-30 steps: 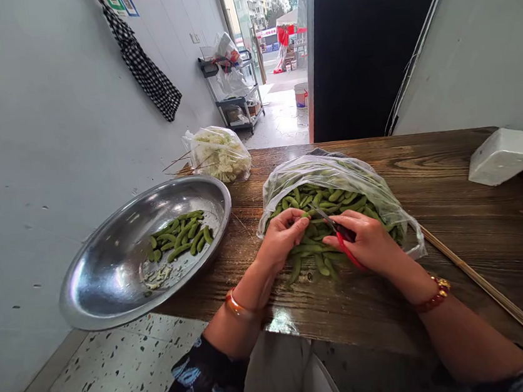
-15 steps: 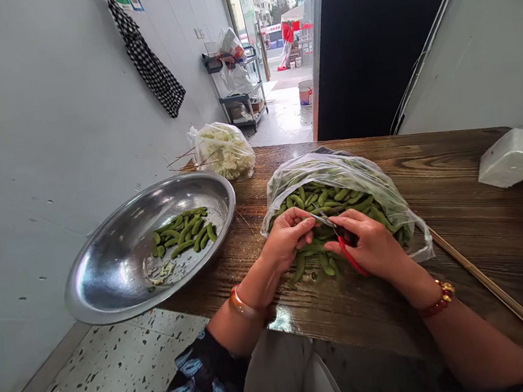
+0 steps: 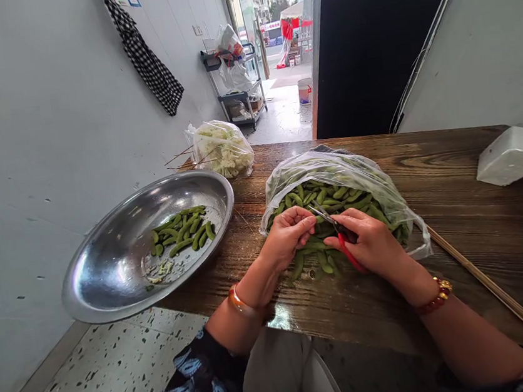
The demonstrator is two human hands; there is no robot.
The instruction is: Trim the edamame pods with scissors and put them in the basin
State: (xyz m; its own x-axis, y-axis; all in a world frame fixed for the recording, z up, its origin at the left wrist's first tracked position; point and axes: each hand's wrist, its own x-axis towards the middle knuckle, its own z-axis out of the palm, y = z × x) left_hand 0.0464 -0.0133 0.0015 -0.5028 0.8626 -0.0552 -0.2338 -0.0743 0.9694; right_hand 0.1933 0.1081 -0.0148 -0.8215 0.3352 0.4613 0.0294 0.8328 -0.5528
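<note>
My right hand (image 3: pixel 367 237) is closed round a pair of scissors (image 3: pixel 344 244) with red handles. Their metal blades stand a little apart and point at the fingertips of my left hand (image 3: pixel 289 234). That hand is pinched; whatever lies between its thumb and finger is too hidden to make out. Beneath both hands is an open clear plastic bag (image 3: pixel 283 178) full of green edamame pods (image 3: pixel 332 197). A few loose pods (image 3: pixel 324 262) lie at its near edge on the table. More cut pods (image 3: pixel 183 230) rest inside a wide metal basin (image 3: pixel 109 264) to the left.
Behind the basin sits a bag of cauliflower (image 3: pixel 223 150) with thin sticks beside it. Wooden skewers (image 3: pixel 489 283) lie on the wooden table (image 3: pixel 451 199) at the right, and a white box (image 3: pixel 512 155) stands near the right wall. A cart (image 3: pixel 237 88) is by the doorway.
The scissor blades have parted slightly near my left fingertips. Both hands keep almost the same place, and the whole view has shifted only a little.
</note>
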